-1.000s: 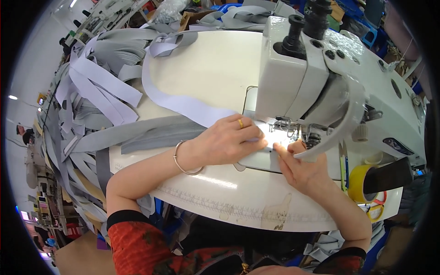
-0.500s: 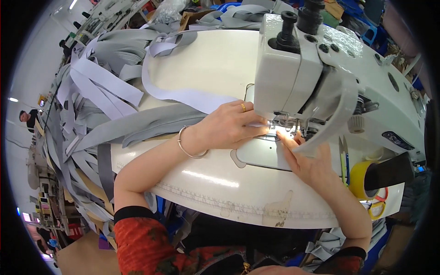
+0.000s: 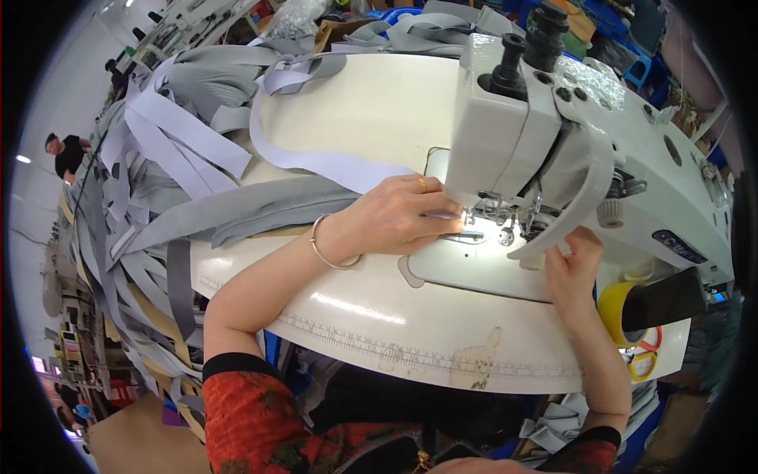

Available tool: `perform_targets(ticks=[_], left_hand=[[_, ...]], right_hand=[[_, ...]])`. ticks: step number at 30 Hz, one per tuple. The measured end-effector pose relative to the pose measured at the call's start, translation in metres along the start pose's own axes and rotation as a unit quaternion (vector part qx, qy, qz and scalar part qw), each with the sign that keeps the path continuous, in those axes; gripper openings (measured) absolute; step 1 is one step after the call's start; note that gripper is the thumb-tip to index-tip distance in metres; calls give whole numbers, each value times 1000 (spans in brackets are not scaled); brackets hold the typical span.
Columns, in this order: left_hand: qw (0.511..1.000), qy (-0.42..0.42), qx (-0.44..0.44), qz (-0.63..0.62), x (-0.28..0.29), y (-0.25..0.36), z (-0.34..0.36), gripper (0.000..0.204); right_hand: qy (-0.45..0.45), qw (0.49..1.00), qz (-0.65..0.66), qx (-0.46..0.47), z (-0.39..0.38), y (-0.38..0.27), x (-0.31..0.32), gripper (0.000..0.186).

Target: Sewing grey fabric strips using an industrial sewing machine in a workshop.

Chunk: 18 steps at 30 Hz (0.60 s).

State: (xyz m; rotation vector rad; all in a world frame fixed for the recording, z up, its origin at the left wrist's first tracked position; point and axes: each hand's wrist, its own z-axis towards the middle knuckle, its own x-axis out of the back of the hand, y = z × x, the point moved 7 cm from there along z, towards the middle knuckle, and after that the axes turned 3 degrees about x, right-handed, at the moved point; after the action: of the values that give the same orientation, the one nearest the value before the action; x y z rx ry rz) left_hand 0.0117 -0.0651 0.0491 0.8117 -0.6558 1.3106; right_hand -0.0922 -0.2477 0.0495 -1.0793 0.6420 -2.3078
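A white sewing machine (image 3: 505,118) stands right of centre with its lit needle area (image 3: 497,217). My left hand (image 3: 399,217), ringed and braceleted, is at the needle plate (image 3: 474,272), fingers closed on a lavender strip (image 3: 332,166) that curves in from behind. A grey fabric band (image 3: 260,197) lies just left of this hand. My right hand (image 3: 572,261) is right of the needle, beside the curved white guard (image 3: 584,197), with curled fingers partly behind it; what they hold, if anything, is hidden.
Heaped grey and lavender strips (image 3: 181,87) cover the table's left side and back. A yellow tape roll (image 3: 612,312) and scissors (image 3: 641,363) lie at right on the white table (image 3: 371,316). A person (image 3: 67,158) in dark clothing is at far left.
My right hand has pulled away from the needle to the right. My left hand rose slightly toward the back, still beside the needle. The person at far left has come further into view.
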Motion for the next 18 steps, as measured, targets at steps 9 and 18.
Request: perform_targets(ticks=[9,18], left_hand=[[999,28,-5,19,-1,-2,1,11],[1000,5,2,11,-1,-3,1,14]], right_hand=[[20,999,33,-18,6,2,4,5],[-3,998,-28,-53,8,2,2,11]])
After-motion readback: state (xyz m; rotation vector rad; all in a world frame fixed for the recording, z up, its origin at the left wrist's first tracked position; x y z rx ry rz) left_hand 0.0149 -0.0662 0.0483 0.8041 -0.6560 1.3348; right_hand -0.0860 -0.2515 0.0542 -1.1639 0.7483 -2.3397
